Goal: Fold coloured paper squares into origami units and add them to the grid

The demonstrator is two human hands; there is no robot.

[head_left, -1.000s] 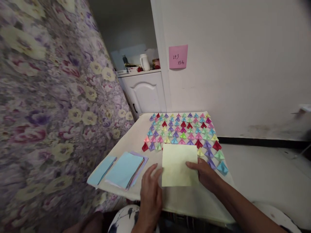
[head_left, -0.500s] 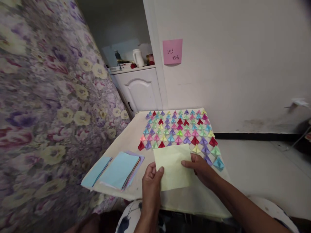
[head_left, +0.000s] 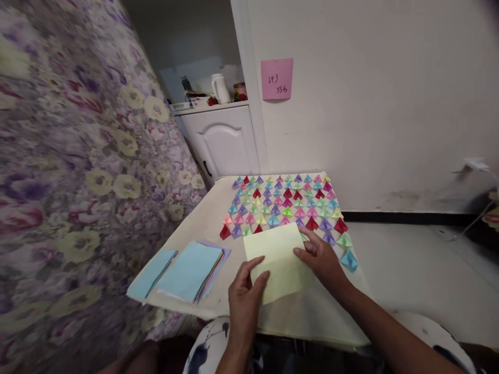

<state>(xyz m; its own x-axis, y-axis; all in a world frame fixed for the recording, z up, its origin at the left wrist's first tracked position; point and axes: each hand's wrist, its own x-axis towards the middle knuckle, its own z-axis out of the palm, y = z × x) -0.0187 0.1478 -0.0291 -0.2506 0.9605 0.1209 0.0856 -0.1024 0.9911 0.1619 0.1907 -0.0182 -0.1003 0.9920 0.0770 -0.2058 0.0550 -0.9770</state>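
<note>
A square sheet of pale yellow paper [head_left: 278, 259] is held over the front of the cloth-covered table, tilted toward me. My right hand [head_left: 320, 259] pinches its right edge, thumb on the front face and index finger stretched along the upper right corner. At the left edge my left hand [head_left: 246, 288] has its thumb and index finger lying apart on the sheet's front; its other fingers are partly hidden. Beyond the sheet stand rows of small folded paper pieces [head_left: 287, 212] in many colours, some covered by it.
Left on the table [head_left: 198, 218] lie a stack of coloured paper [head_left: 191, 270] with light blue on top and a smaller blue stack [head_left: 152, 274]. A floral curtain [head_left: 89, 171] hangs at left. A pink note [head_left: 277, 79] is on the wall; a white jug [head_left: 221, 89] stands on the cabinet.
My left index finger has come round onto the sheet's front, apart from the thumb. My right index finger now stretches toward the top corner. The sheet has turned slightly.
</note>
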